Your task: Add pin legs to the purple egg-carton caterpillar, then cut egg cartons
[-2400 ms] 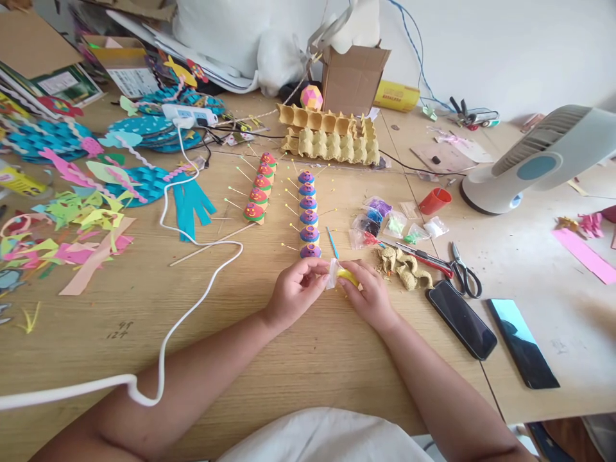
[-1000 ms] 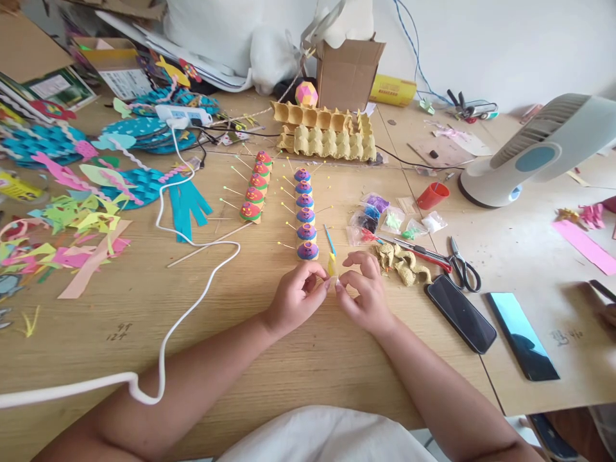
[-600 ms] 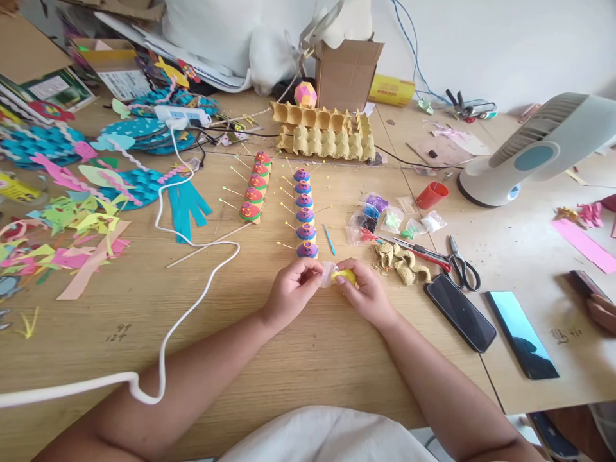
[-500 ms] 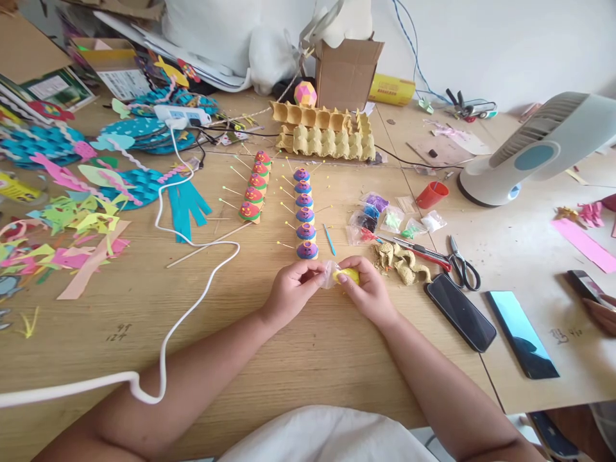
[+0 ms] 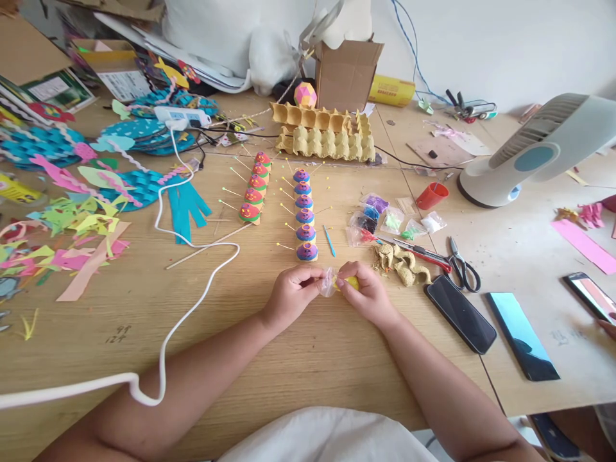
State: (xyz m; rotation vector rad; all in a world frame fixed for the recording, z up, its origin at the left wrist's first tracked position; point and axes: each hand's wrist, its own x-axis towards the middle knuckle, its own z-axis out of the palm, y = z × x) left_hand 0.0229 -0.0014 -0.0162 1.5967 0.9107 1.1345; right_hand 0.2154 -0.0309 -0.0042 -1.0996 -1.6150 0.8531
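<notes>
My left hand (image 5: 294,296) pinches the clear end of a small plastic bag (image 5: 328,283). Yellow modelling clay (image 5: 351,282) shows at the bag's other end, where my right hand (image 5: 368,296) has its fingers closed around it. Just beyond my hands runs a row of purple and blue clay-covered egg-carton cups (image 5: 307,233) with faces and yellow-tipped sticks. Left of it stands a similar red and green row (image 5: 253,196). A blue modelling tool (image 5: 329,240) lies to the right of the purple row.
Bags of coloured clay (image 5: 368,221), a red cup (image 5: 432,195), scissors (image 5: 462,266) and a black phone (image 5: 461,314) lie to the right. A white fan (image 5: 529,154) stands behind them. A white cable (image 5: 202,295) crosses the left side. Egg cartons (image 5: 332,142) sit at the back.
The bag and both hands have shifted slightly toward me, with the yellow clay less exposed. At the far right, another person's hand has moved lower on a phone, whose screen now shows.
</notes>
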